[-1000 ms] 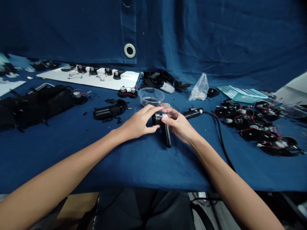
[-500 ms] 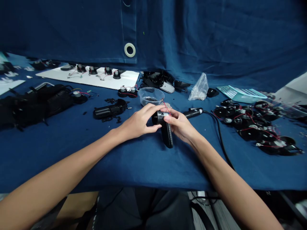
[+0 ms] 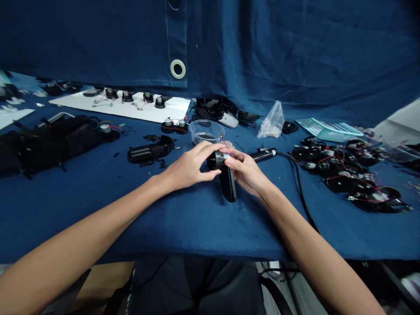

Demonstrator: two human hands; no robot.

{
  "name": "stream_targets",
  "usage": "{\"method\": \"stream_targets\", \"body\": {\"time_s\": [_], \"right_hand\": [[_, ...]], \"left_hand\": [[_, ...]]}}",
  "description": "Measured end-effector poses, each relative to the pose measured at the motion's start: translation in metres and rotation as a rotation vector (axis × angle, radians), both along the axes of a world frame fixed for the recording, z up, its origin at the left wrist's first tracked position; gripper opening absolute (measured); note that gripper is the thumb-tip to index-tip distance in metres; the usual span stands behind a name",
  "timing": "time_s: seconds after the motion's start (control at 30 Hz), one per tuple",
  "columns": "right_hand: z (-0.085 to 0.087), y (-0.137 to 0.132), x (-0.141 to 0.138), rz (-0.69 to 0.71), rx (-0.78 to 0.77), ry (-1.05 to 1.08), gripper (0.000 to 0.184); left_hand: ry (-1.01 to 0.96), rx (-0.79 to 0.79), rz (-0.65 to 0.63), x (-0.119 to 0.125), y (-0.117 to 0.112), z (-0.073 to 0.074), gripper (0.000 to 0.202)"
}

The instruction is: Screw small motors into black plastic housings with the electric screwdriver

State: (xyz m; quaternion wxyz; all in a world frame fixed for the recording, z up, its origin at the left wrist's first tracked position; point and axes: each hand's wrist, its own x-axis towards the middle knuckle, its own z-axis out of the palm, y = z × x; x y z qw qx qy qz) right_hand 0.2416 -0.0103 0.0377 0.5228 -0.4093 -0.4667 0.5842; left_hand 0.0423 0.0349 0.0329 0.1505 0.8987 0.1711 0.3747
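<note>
Both my hands hold one black plastic housing [image 3: 227, 186] above the blue cloth, its handle-like part pointing down toward me. My left hand [image 3: 192, 168] grips its round end between thumb and fingers. From the other side my right hand [image 3: 246, 171] closes on it, thumb pressed near a small silver motor [image 3: 226, 155] with a red wire rising from it. My fingers partly cover the housing. Just behind the hands stand a clear plastic bowl [image 3: 207, 125] of small dark parts and a heap of tiny metal pieces [image 3: 229, 143].
A black corded tool [image 3: 264, 154] lies to the right, its cable running toward me. Wired black assemblies [image 3: 344, 177] and a turquoise basket [image 3: 337, 130] are at right. Left are a black half-shell [image 3: 151, 151], a white board [image 3: 131, 109] with motor parts, and black pieces [image 3: 62, 135].
Almost nothing differs. Both hands keep their hold on the black housing, which has shifted only very slightly.
</note>
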Motion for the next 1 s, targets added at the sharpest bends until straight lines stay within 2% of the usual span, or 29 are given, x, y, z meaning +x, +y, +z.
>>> {"method": "stream_targets", "body": {"time_s": [0.3,0.57,0.67,0.77,0.83,0.9,1.0], "right_hand": [[-0.003,0.0,0.003,0.005,-0.034,-0.063,0.05],[-0.001,0.0,0.003,0.017,-0.001,-0.074,0.056],[0.0,-0.001,0.008,0.077,0.04,-0.14,0.054],[0.002,-0.002,0.013,0.171,0.072,-0.302,0.046],[0.002,-0.001,0.014,0.185,0.079,-0.364,0.042],[0.003,-0.001,0.013,0.159,0.104,-0.356,0.04],[0.004,0.0,0.01,0.092,0.146,-0.322,0.041]], "left_hand": [[0.04,-0.025,0.01,0.0,0.0,-0.004,0.063],[-0.003,0.035,0.024,0.002,-0.001,0.0,0.06],[-0.013,0.057,0.058,0.001,-0.001,0.001,0.057],[-0.057,0.059,0.098,0.0,-0.001,0.001,0.053],[-0.082,0.034,0.111,0.0,0.0,0.0,0.055],[-0.118,-0.036,0.121,0.002,0.001,-0.002,0.065],[-0.214,-0.25,0.063,0.004,0.005,-0.006,0.085]]}}
